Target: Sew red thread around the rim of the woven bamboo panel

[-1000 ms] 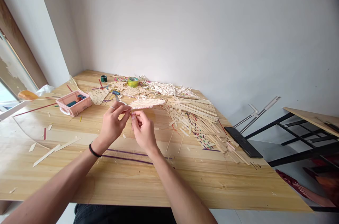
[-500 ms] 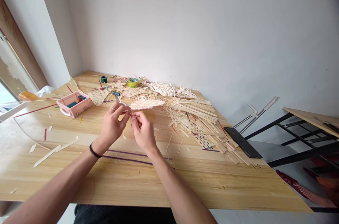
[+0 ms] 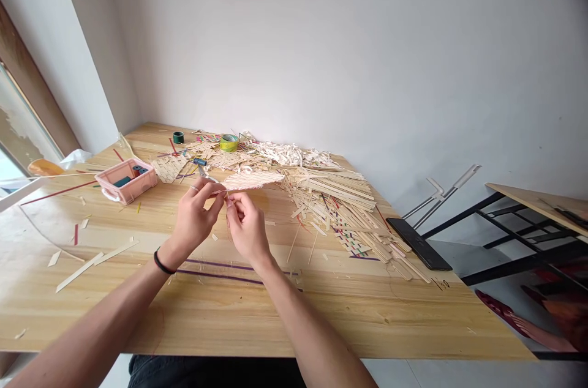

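A pale woven bamboo piece (image 3: 252, 180) with a reddish stitched-looking edge is held up over the table. My left hand (image 3: 195, 213) pinches its near left corner between thumb and fingers. Close beside it, the fingertips of my right hand (image 3: 247, 226) are pressed together on a fine reddish thread (image 3: 228, 230) that hangs below them. Whether a needle is also in those fingertips is too small to tell. Behind my left hand, a blue thread spool (image 3: 199, 161) and part of a pair of scissors (image 3: 203, 174) lie on the table.
To the left sits a pink basket (image 3: 128, 183) with thread spools. Green-yellow tape (image 3: 228, 142) and a dark green roll (image 3: 178, 138) stand at the back. Bamboo strips (image 3: 340, 189) pile up on the right, near a black flat object (image 3: 418, 243). Purple strips (image 3: 220, 275) lie in front.
Both hands keep their pinch at the woven piece's corner, with hardly any finger movement. The whole view has shifted slightly.
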`<state>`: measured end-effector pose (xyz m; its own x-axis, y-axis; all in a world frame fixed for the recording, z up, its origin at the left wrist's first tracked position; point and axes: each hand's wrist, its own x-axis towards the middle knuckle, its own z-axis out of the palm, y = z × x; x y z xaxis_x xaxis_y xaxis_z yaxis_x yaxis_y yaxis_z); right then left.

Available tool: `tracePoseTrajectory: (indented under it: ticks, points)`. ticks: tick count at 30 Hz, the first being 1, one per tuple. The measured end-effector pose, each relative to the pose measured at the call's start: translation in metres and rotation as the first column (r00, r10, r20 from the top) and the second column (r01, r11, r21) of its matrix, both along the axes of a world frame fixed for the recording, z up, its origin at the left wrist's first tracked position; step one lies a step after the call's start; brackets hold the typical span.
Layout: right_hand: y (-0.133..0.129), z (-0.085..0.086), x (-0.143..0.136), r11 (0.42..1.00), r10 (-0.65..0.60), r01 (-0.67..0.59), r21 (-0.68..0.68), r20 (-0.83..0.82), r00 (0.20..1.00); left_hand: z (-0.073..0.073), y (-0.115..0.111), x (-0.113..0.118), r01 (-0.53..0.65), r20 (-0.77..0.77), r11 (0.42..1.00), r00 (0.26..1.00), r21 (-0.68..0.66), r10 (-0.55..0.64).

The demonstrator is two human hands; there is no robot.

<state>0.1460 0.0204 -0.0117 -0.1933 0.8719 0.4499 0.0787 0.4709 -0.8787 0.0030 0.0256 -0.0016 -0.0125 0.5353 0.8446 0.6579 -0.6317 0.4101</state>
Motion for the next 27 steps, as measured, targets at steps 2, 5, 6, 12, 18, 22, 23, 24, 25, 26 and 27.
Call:
tracePoseTrajectory:
  ticks: [2,5,6,12,18,22,23,24,25,26,27]
  points:
    - [-0.0002,-0.0002,0.0000,1.000,0.001,-0.001,-0.003,0.001,1.000,-0.0002,0.0001,0.0005,0.002,0.000,1.000,1.000,0.005,-0.002]
    - [-0.0008,0.0000,0.0002,1.000,0.001,-0.001,-0.010,0.001,1.000,-0.0003,-0.0002,0.0010,0.008,-0.001,1.000,1.000,0.008,-0.008]
    - [-0.0010,0.0002,0.0002,1.000,0.002,-0.002,-0.013,0.001,1.000,-0.0003,-0.0003,0.0011,0.010,-0.001,1.000,1.000,0.008,-0.010]
    - [-0.0029,0.0022,-0.0007,0.999,0.020,-0.021,-0.036,-0.017,1.000,-0.0022,0.0001,0.0006,0.004,-0.007,1.000,1.000,0.010,-0.004]
    - [-0.0045,0.0036,-0.0025,0.998,0.032,-0.034,-0.054,-0.045,0.998,-0.0046,0.0008,0.0005,-0.001,-0.024,1.000,1.000,-0.001,0.001]
    - [-0.0038,0.0030,-0.0023,0.998,0.032,-0.036,-0.061,-0.062,0.998,-0.0056,0.0001,0.0010,-0.002,-0.031,1.000,1.000,-0.007,0.002]
    - [-0.0035,0.0027,-0.0022,0.998,0.031,-0.035,-0.061,-0.066,0.997,-0.0057,0.0001,0.0011,-0.003,-0.032,1.000,0.999,-0.007,0.003]
    - [-0.0031,0.0023,-0.0021,0.998,0.030,-0.035,-0.061,-0.070,0.997,-0.0057,0.0000,0.0012,-0.004,-0.033,1.000,0.999,-0.008,0.003]
    - [-0.0029,0.0020,-0.0021,0.998,0.030,-0.035,-0.060,-0.073,0.997,-0.0057,0.0000,0.0012,-0.005,-0.034,1.000,0.999,-0.008,0.005]
    - [-0.0027,0.0017,-0.0021,0.998,0.031,-0.035,-0.059,-0.075,0.997,-0.0056,0.0000,0.0012,-0.006,-0.035,1.000,0.999,-0.010,0.005]
    - [-0.0026,0.0015,-0.0022,0.998,0.031,-0.036,-0.058,-0.076,0.997,-0.0054,0.0000,0.0011,-0.007,-0.035,1.000,0.999,-0.012,0.007]
